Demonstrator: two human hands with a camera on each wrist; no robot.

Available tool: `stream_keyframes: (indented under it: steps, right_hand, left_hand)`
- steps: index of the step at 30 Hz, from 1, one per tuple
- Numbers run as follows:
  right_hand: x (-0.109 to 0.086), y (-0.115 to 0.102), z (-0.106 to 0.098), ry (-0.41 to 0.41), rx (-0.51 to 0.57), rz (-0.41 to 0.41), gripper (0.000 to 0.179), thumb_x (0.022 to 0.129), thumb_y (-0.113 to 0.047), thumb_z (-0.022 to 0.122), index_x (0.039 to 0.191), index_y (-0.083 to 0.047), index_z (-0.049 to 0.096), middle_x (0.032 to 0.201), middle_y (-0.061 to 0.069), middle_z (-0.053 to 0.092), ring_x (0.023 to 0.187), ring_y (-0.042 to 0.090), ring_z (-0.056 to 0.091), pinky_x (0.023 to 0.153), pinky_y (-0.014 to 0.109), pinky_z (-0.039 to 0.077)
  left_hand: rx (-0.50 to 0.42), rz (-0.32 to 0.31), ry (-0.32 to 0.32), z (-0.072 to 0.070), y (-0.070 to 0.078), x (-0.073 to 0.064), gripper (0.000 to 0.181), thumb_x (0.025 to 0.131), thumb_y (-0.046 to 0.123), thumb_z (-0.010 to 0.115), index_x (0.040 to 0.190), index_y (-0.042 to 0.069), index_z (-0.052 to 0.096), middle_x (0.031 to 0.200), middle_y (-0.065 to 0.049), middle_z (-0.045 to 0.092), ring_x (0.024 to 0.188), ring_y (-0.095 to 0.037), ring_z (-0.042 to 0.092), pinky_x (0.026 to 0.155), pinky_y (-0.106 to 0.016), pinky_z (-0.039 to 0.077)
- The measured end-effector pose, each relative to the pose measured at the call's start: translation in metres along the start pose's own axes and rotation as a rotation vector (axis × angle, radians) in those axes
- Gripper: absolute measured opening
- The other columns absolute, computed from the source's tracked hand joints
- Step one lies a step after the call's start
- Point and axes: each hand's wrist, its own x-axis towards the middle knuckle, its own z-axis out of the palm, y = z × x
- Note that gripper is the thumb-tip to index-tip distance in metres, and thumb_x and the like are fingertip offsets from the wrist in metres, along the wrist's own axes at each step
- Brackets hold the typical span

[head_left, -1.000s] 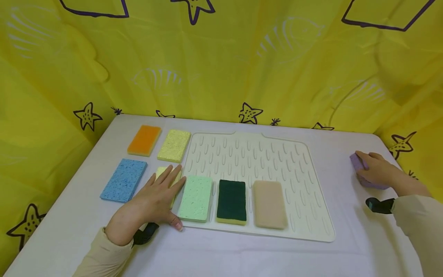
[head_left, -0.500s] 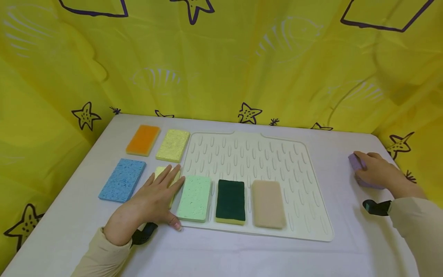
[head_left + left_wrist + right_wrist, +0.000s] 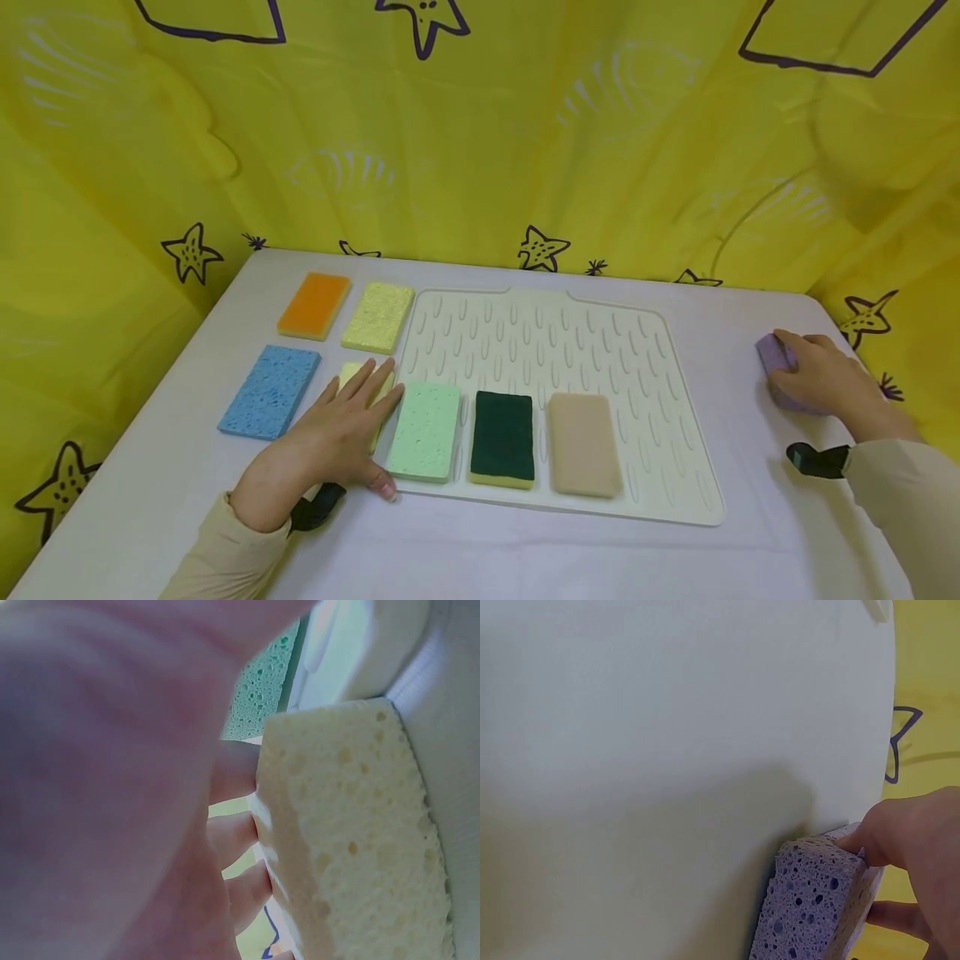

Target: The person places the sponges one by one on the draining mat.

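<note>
Spread fingers of my left hand lie over a pale yellow sponge at the mat's left edge. The left wrist view shows that sponge's porous side beneath the hand. Beside the thumb and forefinger lies a mint green sponge. At the far right of the table, my right hand grips a purple sponge between thumb and fingers. Its holes and thick edge show in the right wrist view; the palm side is partly hidden.
A cream ridged mat also carries a dark green scouring sponge and a beige sponge. Left of it lie blue, orange and yellow sponges. A yellow patterned curtain surrounds the table.
The right wrist has shifted very slightly left and toward the near edge, still holding the purple sponge. The left hand and the other sponges keep their places.
</note>
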Motion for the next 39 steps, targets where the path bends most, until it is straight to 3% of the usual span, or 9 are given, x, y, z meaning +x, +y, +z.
stream_keyframes:
  steps: [13,26,39]
  right_hand:
    - [0.000,-0.011,-0.001,0.039,0.029,-0.061,0.069,0.093,-0.022,0.054,0.147,0.011,0.025,0.134,0.048,0.030,0.117,0.063,0.036,0.095,0.077,0.033]
    - [-0.012,-0.036,-0.001,0.184,0.077,-0.124,0.067,0.091,-0.028,0.064,0.142,0.009,0.038,0.128,0.044,0.041,0.097,0.051,0.052,0.074,0.062,0.045]
    - [-0.022,-0.058,0.000,0.251,0.097,-0.161,0.068,0.087,-0.029,0.069,0.141,0.004,0.044,0.130,0.037,0.044,0.095,0.046,0.054,0.072,0.057,0.046]
  left_hand:
    - [-0.001,-0.005,-0.003,0.000,0.001,0.000,0.132,0.051,0.069,0.083,0.155,0.007,0.032,0.168,-0.015,0.006,0.154,-0.041,0.006,0.118,-0.068,0.011]
    - [-0.003,-0.012,-0.007,0.000,0.001,-0.001,0.132,0.050,0.070,0.083,0.155,0.007,0.032,0.168,-0.015,0.006,0.154,-0.041,0.006,0.118,-0.068,0.011]
    - [0.009,-0.003,0.006,0.003,-0.001,0.001,0.132,0.050,0.070,0.083,0.155,0.007,0.033,0.167,-0.015,0.007,0.154,-0.041,0.007,0.119,-0.067,0.012]
